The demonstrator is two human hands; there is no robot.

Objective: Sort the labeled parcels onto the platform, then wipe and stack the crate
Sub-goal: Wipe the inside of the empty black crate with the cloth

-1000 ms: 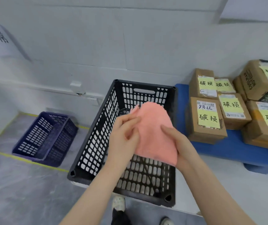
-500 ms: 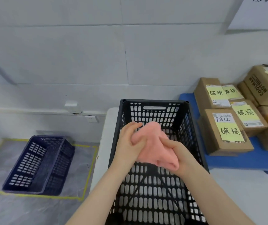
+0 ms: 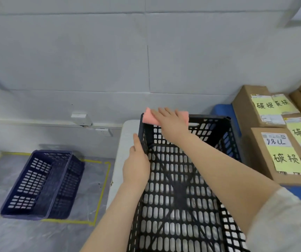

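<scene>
A black slotted crate (image 3: 215, 128) stands on a white table in front of me. My right hand (image 3: 171, 122) lies flat on a pink cloth (image 3: 148, 118) and presses it onto the crate's far rim near the far left corner. My left hand (image 3: 137, 164) grips the crate's left wall from outside, thumb on the rim. Several cardboard parcels (image 3: 260, 151) with yellow handwritten labels sit on a blue platform (image 3: 220, 109) to the right.
A dark blue crate (image 3: 42, 184) rests on the grey floor at the left, inside a square of yellow tape (image 3: 103, 190). The white table's edge (image 3: 117, 164) runs along the black crate's left side. A grey wall stands close behind.
Both hands held the bunched cloth over the crate before. Now the right hand has carried it up to the far rim, and the left hand has let go and taken the crate's left wall.
</scene>
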